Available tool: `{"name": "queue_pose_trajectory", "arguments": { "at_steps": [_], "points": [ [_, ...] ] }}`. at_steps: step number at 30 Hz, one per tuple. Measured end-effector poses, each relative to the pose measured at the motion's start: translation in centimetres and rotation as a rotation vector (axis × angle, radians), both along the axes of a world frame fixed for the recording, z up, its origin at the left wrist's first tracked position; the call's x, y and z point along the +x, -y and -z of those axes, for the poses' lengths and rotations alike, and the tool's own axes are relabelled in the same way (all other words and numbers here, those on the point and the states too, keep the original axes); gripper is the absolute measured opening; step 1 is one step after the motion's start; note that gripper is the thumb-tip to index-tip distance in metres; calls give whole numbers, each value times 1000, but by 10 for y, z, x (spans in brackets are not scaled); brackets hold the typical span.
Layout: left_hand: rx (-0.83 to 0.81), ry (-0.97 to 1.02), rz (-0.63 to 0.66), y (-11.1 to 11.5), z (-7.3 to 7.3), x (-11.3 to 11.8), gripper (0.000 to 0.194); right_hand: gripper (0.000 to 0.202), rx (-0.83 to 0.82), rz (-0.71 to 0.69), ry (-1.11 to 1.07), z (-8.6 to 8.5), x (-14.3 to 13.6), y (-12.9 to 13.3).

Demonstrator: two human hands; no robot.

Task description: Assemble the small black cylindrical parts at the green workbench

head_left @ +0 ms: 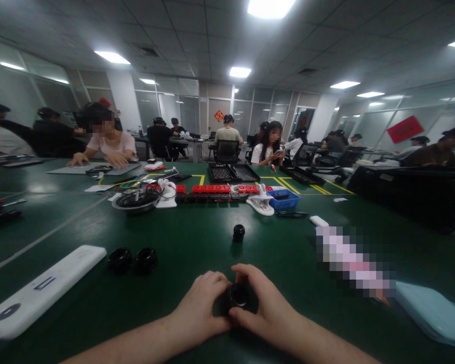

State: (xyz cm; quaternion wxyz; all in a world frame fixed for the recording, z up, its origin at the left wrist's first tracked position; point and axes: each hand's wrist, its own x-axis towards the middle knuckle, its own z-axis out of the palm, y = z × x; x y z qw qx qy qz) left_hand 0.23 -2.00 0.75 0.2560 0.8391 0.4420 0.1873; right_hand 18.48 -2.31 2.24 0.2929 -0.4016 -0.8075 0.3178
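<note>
In the lower middle of the head view, a small black round part with a hollow top [238,296] is between my two hands at the green table top [197,237]. My left hand [202,303] curls around its left side, thumb toward me. From the right, my right hand [263,303] closes on it with thumb and index finger. The fingers hide much of its sides. A smaller black round part [238,233] stands just beyond my hands. Two black ring-like parts [120,260] lie side by side to the left.
A long white device [45,290] lies at left, a light blue case [434,311] at right. Farther back are a round dark bowl [136,201] with cables, red strips [212,189], a white clamp [261,202], a blue bin [285,199] and black trays [233,173]. Several people sit beyond.
</note>
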Motion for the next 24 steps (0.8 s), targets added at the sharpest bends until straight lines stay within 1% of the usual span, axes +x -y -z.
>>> {"name": "queue_pose_trajectory", "arguments": {
  "at_steps": [3,4,6,9,13,15,16,18,21,22,24],
  "points": [
    [-1,-4,-16,0,1,-1,37,70,-7,-143,-49,-5,5,3],
    [0,-4,-20,0,2,-1,39,74,-7,-169,-59,-6,6,4],
    [-1,-3,-17,0,3,-1,38,75,-2,-173,-61,-8,7,5],
    [14,9,-3,0,2,-1,31,70,22,-110,-21,-7,4,4],
    [25,10,-4,1,-1,1,27,70,41,65,30,-1,-2,-1],
    [15,11,-9,1,-2,1,25,67,27,119,18,0,-3,-2],
    [10,12,-10,1,-2,1,24,64,13,111,0,0,-3,-3],
    [3,8,-12,1,-1,1,25,62,-19,26,-50,0,-2,-2],
    [2,-7,-17,1,0,0,31,70,-49,-119,-108,-3,2,0],
    [1,-10,-17,1,0,-1,32,71,-44,-129,-113,-3,3,0],
    [1,-9,-16,1,0,0,31,70,-9,-93,-106,-3,3,0]
  ]
}}
